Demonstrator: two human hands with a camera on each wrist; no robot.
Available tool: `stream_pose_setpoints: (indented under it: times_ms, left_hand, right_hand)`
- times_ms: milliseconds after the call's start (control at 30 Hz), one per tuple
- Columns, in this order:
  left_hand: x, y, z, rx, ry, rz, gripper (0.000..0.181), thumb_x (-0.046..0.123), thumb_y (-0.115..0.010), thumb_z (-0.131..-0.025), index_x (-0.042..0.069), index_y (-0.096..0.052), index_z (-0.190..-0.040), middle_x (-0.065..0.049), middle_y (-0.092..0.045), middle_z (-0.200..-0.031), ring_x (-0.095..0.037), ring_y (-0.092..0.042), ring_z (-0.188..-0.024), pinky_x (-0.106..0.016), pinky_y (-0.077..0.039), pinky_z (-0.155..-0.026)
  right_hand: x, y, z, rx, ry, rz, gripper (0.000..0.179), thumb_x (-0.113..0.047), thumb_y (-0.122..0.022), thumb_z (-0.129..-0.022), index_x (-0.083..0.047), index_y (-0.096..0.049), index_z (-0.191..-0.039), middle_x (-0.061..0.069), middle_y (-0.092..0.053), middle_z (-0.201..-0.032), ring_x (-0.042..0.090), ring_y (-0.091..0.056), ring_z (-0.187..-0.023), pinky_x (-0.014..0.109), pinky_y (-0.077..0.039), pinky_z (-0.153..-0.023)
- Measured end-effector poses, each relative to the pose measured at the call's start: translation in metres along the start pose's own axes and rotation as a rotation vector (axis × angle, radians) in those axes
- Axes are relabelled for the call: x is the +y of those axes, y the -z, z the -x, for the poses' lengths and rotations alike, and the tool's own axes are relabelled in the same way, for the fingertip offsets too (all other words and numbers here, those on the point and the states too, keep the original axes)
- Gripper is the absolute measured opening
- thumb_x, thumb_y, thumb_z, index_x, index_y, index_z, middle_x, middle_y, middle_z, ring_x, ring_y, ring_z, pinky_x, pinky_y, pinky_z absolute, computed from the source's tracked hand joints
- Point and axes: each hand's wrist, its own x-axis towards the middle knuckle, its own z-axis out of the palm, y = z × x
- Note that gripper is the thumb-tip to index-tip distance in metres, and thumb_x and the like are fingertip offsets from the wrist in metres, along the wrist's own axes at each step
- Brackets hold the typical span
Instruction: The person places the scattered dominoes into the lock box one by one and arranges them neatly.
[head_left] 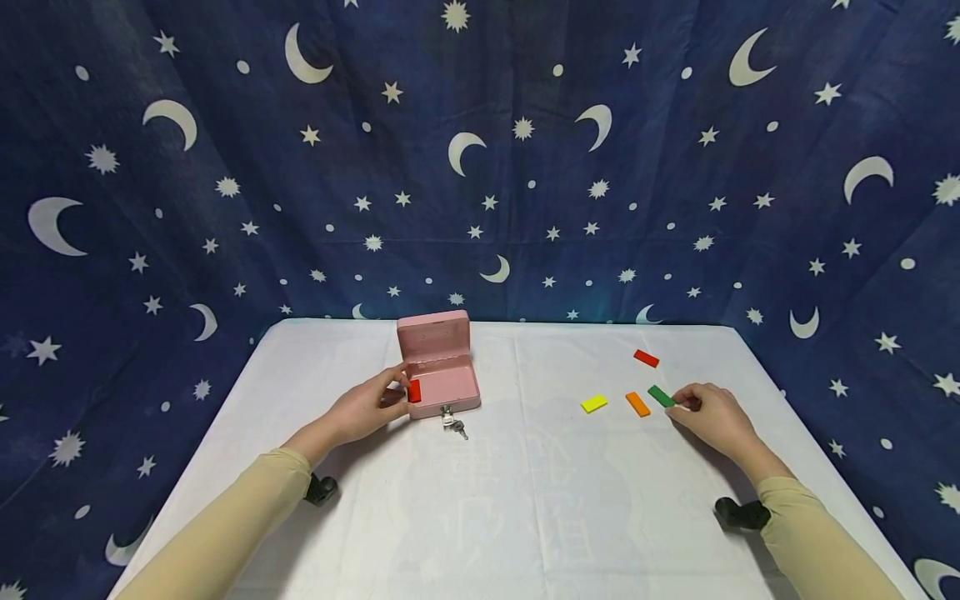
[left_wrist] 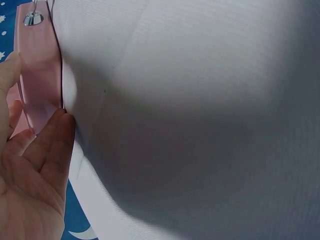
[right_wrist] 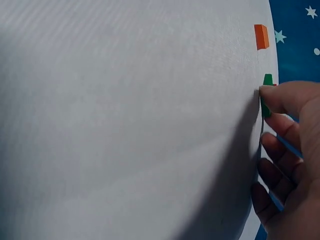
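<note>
A pink cash box [head_left: 438, 404] stands on the table at left of centre, its lid [head_left: 433, 337] raised. Inside, at the left end, lies a red domino block [head_left: 415, 391]. My left hand [head_left: 369, 407] holds the box at its left end, thumb and fingers spread around the front corner; the left wrist view shows fingertips right at the box's lower edge. On the right, my right hand [head_left: 712, 417] pinches the near end of a green domino block [head_left: 661, 396] between thumb and index finger. The other right fingers curl loosely in the right wrist view.
An orange domino block [head_left: 638, 404] and a yellow one [head_left: 594, 403] lie left of the green block, and another red block [head_left: 646, 358] lies behind it. Keys [head_left: 456, 427] hang at the box's front lock. A starry cloth [head_left: 525, 208] backs the white-covered table [head_left: 525, 517].
</note>
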Motion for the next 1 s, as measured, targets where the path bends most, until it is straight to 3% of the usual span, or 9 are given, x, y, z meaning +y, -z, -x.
stream_pose_setpoints:
  times_ms: [167,467,733,900,1000]
  left_hand:
    - [0.001,0.000,0.001,-0.002,0.016,0.003,0.075,0.037,-0.069,-0.097,0.011,-0.033,-0.157,-0.003,-0.059,-0.133,-0.024,-0.061,-0.126,-0.050,-0.044,-0.109]
    - [0.001,-0.001,-0.001,-0.003,0.019,0.013,0.049,0.038,-0.070,-0.097,0.017,-0.051,-0.137,-0.004,-0.057,-0.139,-0.024,-0.061,-0.126,-0.051,-0.044,-0.109]
    - [0.001,-0.001,-0.002,-0.008,0.019,0.007,0.041,0.040,-0.069,-0.097,0.016,-0.054,-0.127,-0.008,-0.052,-0.148,-0.025,-0.062,-0.125,-0.051,-0.045,-0.108]
    - [0.002,0.000,0.000,-0.011,0.029,0.012,0.040,0.038,-0.070,-0.096,0.016,-0.054,-0.126,-0.006,-0.042,-0.157,-0.025,-0.062,-0.125,-0.050,-0.045,-0.108]
    - [0.002,0.000,-0.001,-0.012,0.023,0.013,0.042,0.037,-0.070,-0.097,0.015,-0.054,-0.128,-0.007,-0.045,-0.155,-0.025,-0.061,-0.126,-0.050,-0.044,-0.108]
  right_hand:
    - [0.001,0.000,0.000,-0.045,0.031,-0.039,0.023,-0.021,-0.073,-0.092,-0.004,-0.071,-0.108,0.011,-0.064,-0.102,0.028,-0.057,-0.094,0.043,-0.048,-0.080]
    - [0.001,0.004,-0.009,-0.126,0.043,-0.091,0.054,-0.024,-0.078,-0.090,-0.002,-0.060,-0.136,0.013,-0.063,-0.108,0.028,-0.053,-0.098,0.041,-0.047,-0.082]
    - [0.001,0.003,-0.013,-0.144,0.014,-0.088,0.055,-0.031,-0.079,-0.089,-0.006,-0.063,-0.135,0.014,-0.061,-0.111,0.031,-0.049,-0.103,0.041,-0.044,-0.080]
    - [0.004,0.003,-0.015,-0.137,0.029,-0.098,0.056,-0.034,-0.079,-0.088,-0.005,-0.064,-0.134,0.014,-0.061,-0.111,0.031,-0.049,-0.103,0.041,-0.044,-0.081]
    - [0.006,0.003,-0.016,-0.141,0.048,-0.112,0.059,-0.034,-0.080,-0.088,-0.004,-0.062,-0.136,0.013,-0.060,-0.111,0.029,-0.050,-0.101,0.040,-0.045,-0.082]
